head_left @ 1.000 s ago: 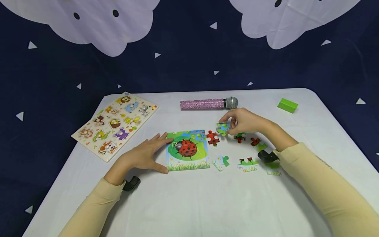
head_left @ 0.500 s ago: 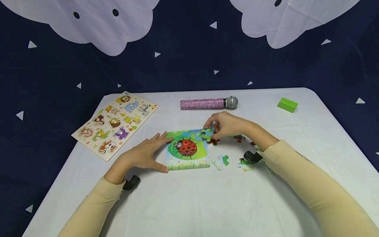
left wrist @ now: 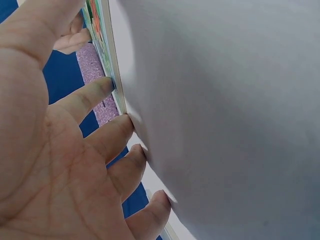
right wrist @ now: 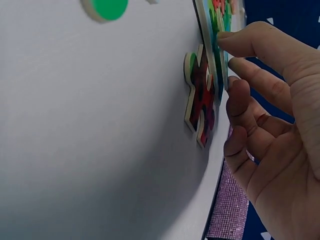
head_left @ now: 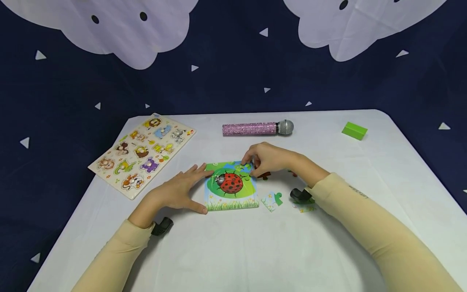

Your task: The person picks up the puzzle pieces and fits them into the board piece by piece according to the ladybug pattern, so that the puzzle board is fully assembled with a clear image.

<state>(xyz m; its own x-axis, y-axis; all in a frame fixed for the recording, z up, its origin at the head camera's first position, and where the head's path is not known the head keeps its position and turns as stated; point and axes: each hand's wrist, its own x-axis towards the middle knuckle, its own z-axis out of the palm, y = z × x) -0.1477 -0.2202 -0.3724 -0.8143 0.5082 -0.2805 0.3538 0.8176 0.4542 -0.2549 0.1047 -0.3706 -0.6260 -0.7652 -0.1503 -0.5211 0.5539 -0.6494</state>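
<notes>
Worn on the head, looking forward and down from well back, across the white tablecloth (head_left: 219, 251) to the navy backdrop (head_left: 233, 52), with the ladybug puzzle (head_left: 229, 186) near mid-frame. Worn on each wrist, facing the left hand (left wrist: 65, 150) and right hand (right wrist: 285, 150) from close up — turned sideways, tablecloth on edge. Shared by all three — the puzzle, edge-on at the wrists, and the pink glittery microphone (head_left: 249, 129).

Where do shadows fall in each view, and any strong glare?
Head view: soft shadow on the white tablecloth, beside the right beige fabric sleeve; left wrist view: broad grey shade across the tablecloth; right wrist view: soft-edged shadow below the flat red jigsaw piece with a green tip; no strong glare in any.
</notes>
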